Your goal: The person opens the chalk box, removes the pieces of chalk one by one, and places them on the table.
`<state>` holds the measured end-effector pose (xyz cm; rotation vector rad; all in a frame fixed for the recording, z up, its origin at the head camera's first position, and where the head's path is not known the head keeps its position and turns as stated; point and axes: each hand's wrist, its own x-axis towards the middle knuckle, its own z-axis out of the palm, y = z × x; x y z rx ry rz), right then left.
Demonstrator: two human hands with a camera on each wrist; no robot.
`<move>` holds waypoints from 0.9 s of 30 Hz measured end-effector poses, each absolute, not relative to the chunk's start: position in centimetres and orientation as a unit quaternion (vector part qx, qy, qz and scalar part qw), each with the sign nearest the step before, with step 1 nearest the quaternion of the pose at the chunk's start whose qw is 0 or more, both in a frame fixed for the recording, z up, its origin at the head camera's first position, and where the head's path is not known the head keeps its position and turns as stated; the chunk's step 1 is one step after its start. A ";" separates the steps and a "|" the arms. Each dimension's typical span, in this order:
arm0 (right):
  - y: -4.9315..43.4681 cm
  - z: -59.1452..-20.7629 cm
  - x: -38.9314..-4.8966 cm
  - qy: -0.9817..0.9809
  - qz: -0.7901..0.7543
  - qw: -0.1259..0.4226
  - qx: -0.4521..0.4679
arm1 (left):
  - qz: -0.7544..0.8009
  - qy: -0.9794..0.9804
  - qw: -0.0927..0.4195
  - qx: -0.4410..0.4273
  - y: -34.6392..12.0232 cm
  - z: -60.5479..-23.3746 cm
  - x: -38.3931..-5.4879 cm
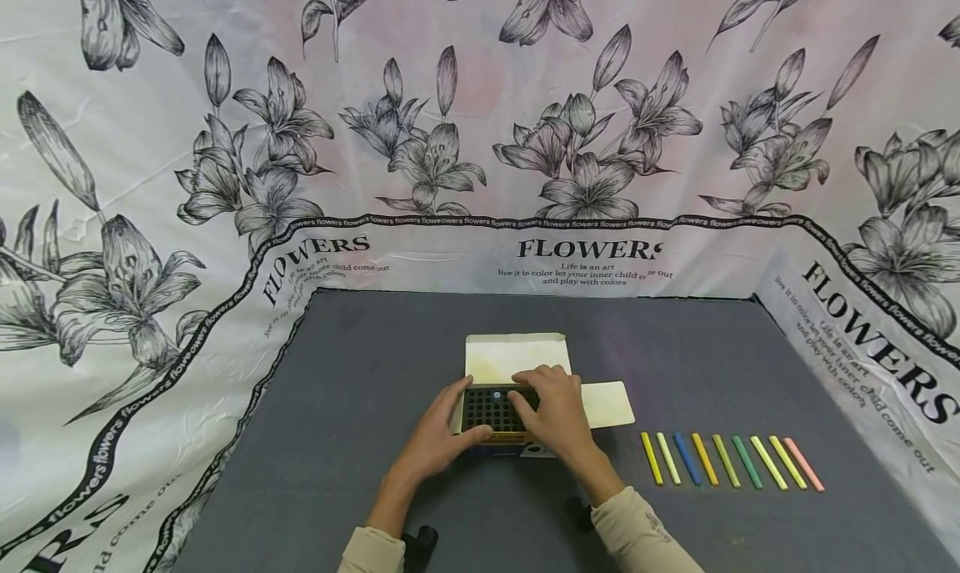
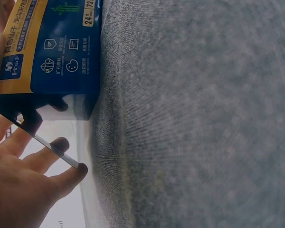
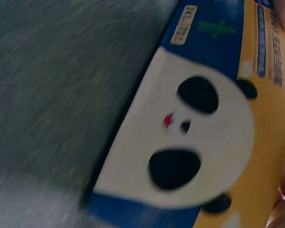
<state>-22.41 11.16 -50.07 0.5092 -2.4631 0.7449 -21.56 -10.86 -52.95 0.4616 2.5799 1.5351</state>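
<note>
An open blue and yellow chalk box with a panda on its front stands on the grey table. Inside is a black holder full of holes, with one pale blue chalk end showing. My left hand holds the box at its left side, thumb at the front edge, fingers spread along the side flap. Over the right part of the holder is my right hand, thumb and forefinger above the holes. Whether those fingers pinch anything is hidden. The right wrist view shows the panda front close up.
The cream lid is folded back behind the box, and a side flap sticks out to the right. Farther right lies a row of several coloured chalks, from a yellow stick to a pink stick. A flower-printed cloth borders the table.
</note>
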 end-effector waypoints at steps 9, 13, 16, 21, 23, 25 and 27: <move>9.5 -50.3 -22.9 -0.932 0.255 0.193 0.169 | 0.509 0.845 0.061 0.152 -10.8 -52.8 -21.6; 9.1 -50.5 -23.0 -0.936 0.246 0.190 0.167 | 0.509 0.845 0.060 0.154 -10.9 -52.9 -21.7; 8.9 -50.6 -23.1 -0.936 0.241 0.191 0.173 | 0.510 0.844 0.060 0.154 -10.9 -53.0 -21.7; 8.7 -50.6 -23.0 -0.933 0.253 0.186 0.177 | 0.511 0.843 0.062 0.155 -11.0 -53.1 -21.7; 8.7 -50.6 -23.0 -0.930 0.262 0.187 0.177 | 0.512 0.842 0.063 0.156 -11.0 -53.1 -21.7; 8.8 -50.6 -22.9 -0.928 0.269 0.188 0.178 | 0.511 0.843 0.062 0.157 -11.0 -53.1 -21.7; 8.9 -50.5 -22.9 -0.926 0.275 0.189 0.179 | 0.511 0.843 0.062 0.157 -10.9 -53.1 -21.8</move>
